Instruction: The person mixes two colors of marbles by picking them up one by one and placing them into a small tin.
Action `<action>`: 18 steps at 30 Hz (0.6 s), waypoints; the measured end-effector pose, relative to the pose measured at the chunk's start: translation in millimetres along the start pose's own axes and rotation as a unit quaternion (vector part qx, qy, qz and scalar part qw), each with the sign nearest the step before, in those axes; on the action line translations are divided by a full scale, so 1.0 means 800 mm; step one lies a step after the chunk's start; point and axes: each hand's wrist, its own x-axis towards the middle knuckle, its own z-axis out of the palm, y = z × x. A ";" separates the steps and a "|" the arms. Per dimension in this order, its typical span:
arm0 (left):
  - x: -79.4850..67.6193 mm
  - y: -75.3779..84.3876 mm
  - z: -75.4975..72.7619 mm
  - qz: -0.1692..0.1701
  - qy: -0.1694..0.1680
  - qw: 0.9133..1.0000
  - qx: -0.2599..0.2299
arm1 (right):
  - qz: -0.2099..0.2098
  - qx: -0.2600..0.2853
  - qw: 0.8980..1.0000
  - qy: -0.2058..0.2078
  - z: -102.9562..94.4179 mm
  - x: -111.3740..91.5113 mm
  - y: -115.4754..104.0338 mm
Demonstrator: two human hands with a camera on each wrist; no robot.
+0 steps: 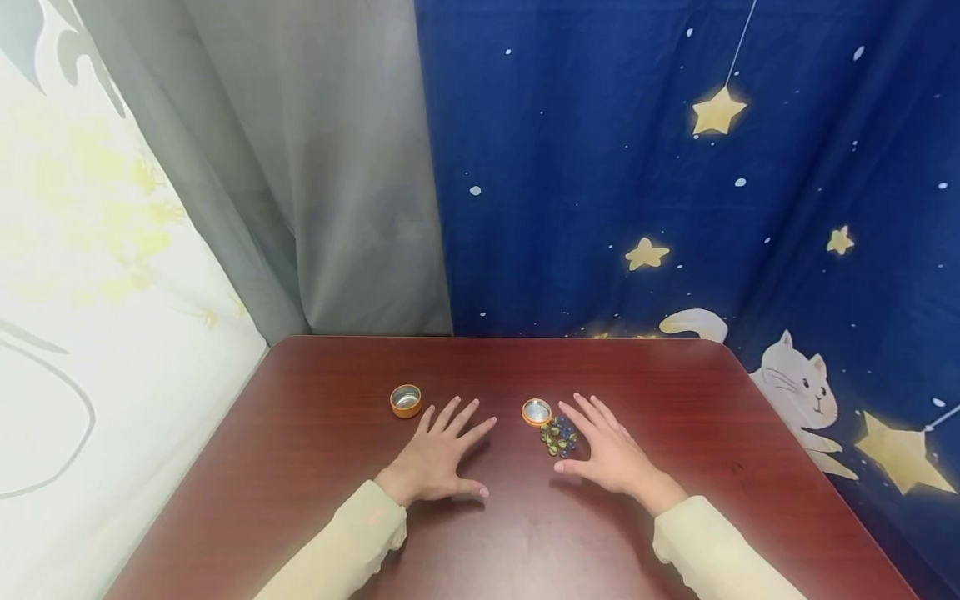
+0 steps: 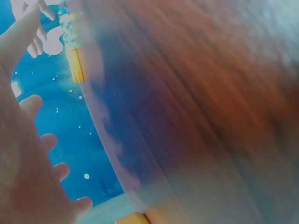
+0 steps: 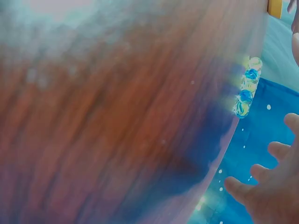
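Note:
My left hand (image 1: 435, 462), fingers spread and holding nothing, is over the table just right of and nearer than a small round orange tin (image 1: 406, 402) with a silvery inside. To the right, my right hand (image 1: 611, 454) is likewise spread, its fingers beside a cluster of glass marbles (image 1: 558, 437), some yellowish, some blue. Touching the far left of that cluster is a round orange-rimmed lid (image 1: 536, 412), silvery side up. In the right wrist view the marbles (image 3: 246, 88) show clear with blue and yellow swirls, apart from the fingers (image 3: 240, 189).
The dark red wooden table (image 1: 517, 367) has rounded far corners. Behind it hang a grey curtain (image 1: 360, 183) and a blue curtain (image 1: 555, 167) with stars and a cat. A bright white patterned curtain (image 1: 112, 333) borders the left side.

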 end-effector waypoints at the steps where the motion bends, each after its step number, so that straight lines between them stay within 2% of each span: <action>1: 0.000 0.000 0.000 -0.002 -0.001 1.000 -0.004 | 0.001 0.002 1.000 0.000 0.000 0.000 0.000; 7: -0.002 0.003 0.001 -0.013 0.008 0.999 -0.034 | 0.006 0.018 1.000 0.001 -0.001 -0.004 -0.002; 18: -0.003 0.010 -0.002 -0.066 0.021 0.992 -0.101 | 0.004 0.040 0.999 0.024 -0.003 -0.008 -0.007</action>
